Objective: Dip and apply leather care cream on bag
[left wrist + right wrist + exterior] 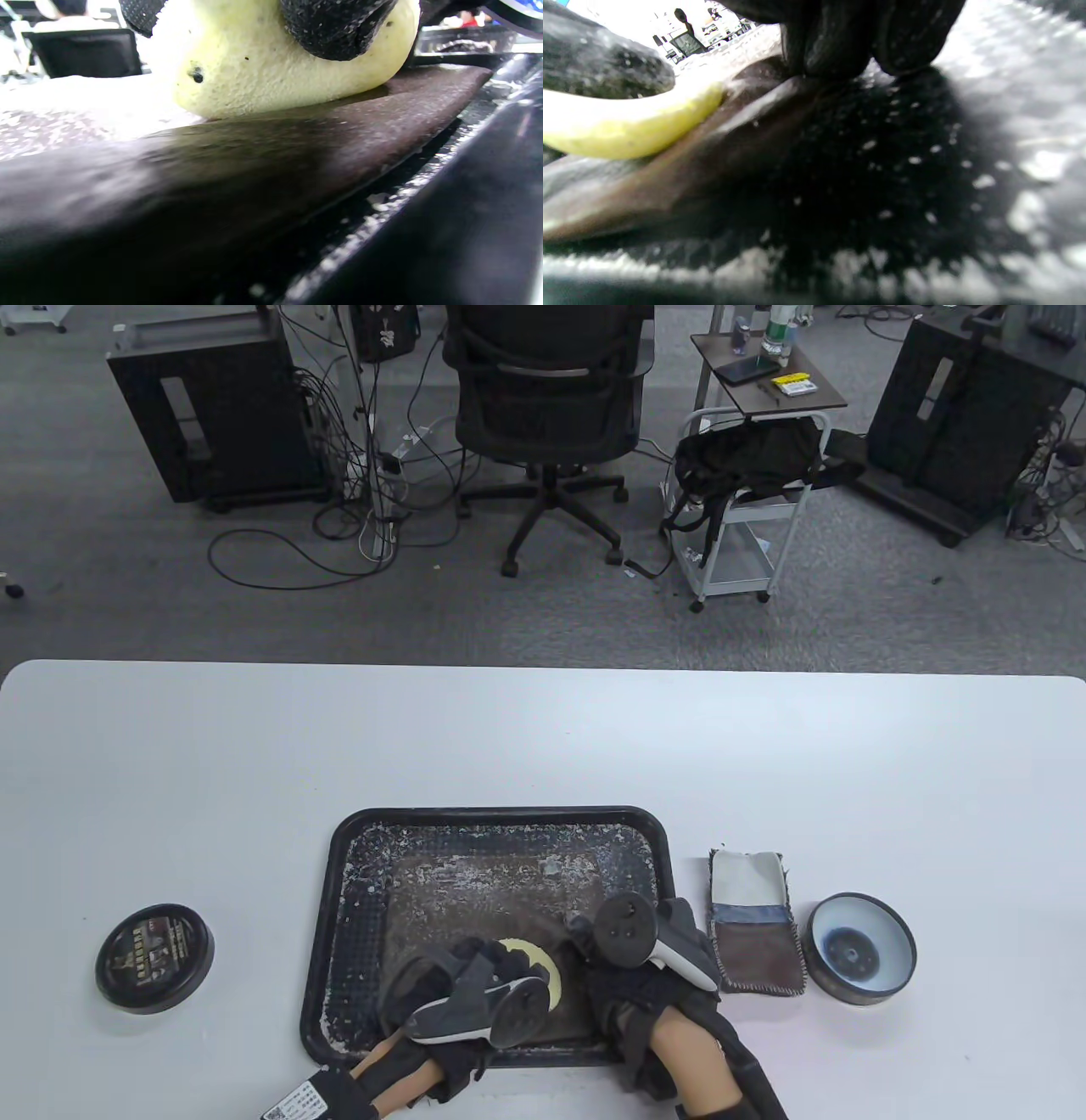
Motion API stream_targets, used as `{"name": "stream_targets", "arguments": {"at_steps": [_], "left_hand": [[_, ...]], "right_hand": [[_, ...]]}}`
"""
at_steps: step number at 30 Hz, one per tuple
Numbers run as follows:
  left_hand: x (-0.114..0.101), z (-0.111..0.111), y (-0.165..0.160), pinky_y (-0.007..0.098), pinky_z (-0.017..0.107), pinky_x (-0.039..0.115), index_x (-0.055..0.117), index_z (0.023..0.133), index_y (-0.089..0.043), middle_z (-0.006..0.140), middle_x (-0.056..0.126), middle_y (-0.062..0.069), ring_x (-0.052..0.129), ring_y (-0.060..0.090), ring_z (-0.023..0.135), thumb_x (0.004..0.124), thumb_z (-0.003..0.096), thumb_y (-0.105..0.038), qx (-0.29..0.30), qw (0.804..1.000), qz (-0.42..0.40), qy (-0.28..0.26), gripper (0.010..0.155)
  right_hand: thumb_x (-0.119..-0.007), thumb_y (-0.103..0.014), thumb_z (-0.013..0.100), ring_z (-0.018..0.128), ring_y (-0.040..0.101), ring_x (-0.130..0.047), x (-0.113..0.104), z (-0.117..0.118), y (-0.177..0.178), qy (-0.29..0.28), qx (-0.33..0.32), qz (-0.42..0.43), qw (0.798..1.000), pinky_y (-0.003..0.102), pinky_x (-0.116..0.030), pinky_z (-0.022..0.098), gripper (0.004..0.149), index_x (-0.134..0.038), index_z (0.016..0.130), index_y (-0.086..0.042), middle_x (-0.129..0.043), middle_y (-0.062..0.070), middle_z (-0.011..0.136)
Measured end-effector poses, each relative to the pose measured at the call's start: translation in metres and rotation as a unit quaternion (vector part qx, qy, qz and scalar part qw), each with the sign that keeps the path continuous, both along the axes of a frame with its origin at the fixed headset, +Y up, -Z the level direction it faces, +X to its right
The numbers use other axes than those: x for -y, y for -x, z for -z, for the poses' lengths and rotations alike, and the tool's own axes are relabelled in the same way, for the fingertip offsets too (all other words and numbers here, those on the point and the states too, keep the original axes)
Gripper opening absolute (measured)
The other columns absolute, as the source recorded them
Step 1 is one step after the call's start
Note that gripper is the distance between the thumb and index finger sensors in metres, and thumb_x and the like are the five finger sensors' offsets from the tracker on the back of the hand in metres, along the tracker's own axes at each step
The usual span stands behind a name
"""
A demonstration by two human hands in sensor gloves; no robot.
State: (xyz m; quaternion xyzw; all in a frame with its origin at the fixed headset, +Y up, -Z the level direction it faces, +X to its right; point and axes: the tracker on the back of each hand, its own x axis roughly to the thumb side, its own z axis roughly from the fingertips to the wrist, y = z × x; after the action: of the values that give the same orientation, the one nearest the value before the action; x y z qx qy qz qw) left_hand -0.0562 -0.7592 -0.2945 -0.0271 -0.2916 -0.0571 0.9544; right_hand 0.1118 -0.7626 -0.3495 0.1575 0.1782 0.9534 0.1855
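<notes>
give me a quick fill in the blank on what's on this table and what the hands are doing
1. The left hand presses a yellow ____ onto the brown leather bag.
2. The bag lies in a black ____.
3. The open cream tin sits at the table's ____ side.
4. The black lid lies ____ of the tray.

Missing: sponge; tray; right; left

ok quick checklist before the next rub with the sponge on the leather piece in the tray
1. Sponge held by left hand: ok, fingers grip its top.
2. Sponge touching the brown leather piece: ok, its lower edge sits on it.
3. Right hand steadying the leather: ok, fingertips press its edge.
4. Leather inside the black tray: ok.
5. Cream left on the sponge: cannot tell.
6. Open cream tin within reach for another dip: ok, it stands right of the tray beyond the cloth.
</notes>
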Motion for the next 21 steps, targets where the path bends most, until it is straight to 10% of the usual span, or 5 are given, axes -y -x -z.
{"name": "stream_targets", "arguments": {"at_steps": [21], "left_hand": [[-0.003, -0.001, -0.056, 0.040, 0.072, 0.068, 0.071, 0.088, -0.044, 0.094, 0.077, -0.013, 0.077, 0.016, 0.092, 0.077, 0.0390, -0.037, 0.121, 0.992, -0.018, 0.023, 0.050]], "right_hand": [[-0.065, -0.018, 0.042, 0.069, 0.020, -0.081, 0.005, 0.015, -0.013, 0.025, 0.024, 0.049, 0.998, 0.042, -0.079, 0.048, 0.061, -0.058, 0.103, -0.022, -0.075, 0.009, 0.092]]}}
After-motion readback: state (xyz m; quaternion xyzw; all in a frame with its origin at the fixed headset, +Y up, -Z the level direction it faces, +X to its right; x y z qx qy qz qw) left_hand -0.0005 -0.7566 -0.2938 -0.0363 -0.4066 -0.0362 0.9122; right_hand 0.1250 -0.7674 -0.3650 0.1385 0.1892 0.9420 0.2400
